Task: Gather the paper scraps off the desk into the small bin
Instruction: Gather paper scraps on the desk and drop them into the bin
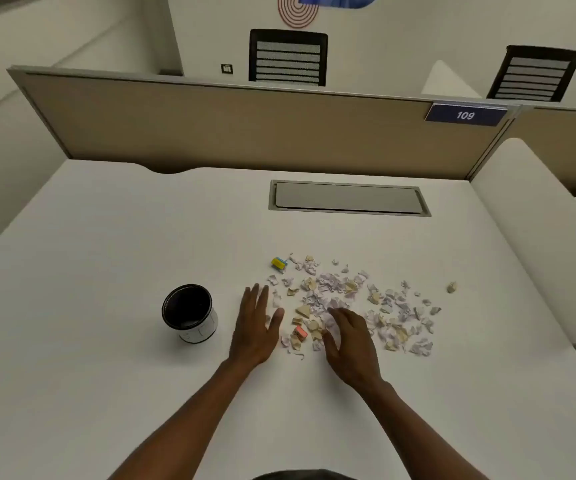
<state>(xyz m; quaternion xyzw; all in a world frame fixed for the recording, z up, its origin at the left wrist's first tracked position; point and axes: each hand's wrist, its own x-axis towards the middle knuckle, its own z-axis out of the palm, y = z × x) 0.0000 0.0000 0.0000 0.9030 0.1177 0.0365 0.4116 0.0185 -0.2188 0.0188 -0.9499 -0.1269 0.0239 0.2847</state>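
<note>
1. Reaching in from the near edge, both hands work low over the white bench (113, 237): the left hand (253, 327) lies flat with fingers straight and spread, holding nothing, at the left margin of the litter.
2. The right hand (350, 341) arches over the near middle of the pile, fingers loosely curved; whether it pinches anything underneath, I cannot tell.
3. The paper scraps (342, 299) lie scattered to the right of centre, none visibly in the small bin (189, 313), which stands upright just left of the left hand.
4. Judging by looks, they are featherlight, crumpled and soft (a puff would scatter them); sweeping them together between cupped palms suits better than single picks.
5. Farther off, one stray scrap (451, 287) sits well apart on the right.
</note>
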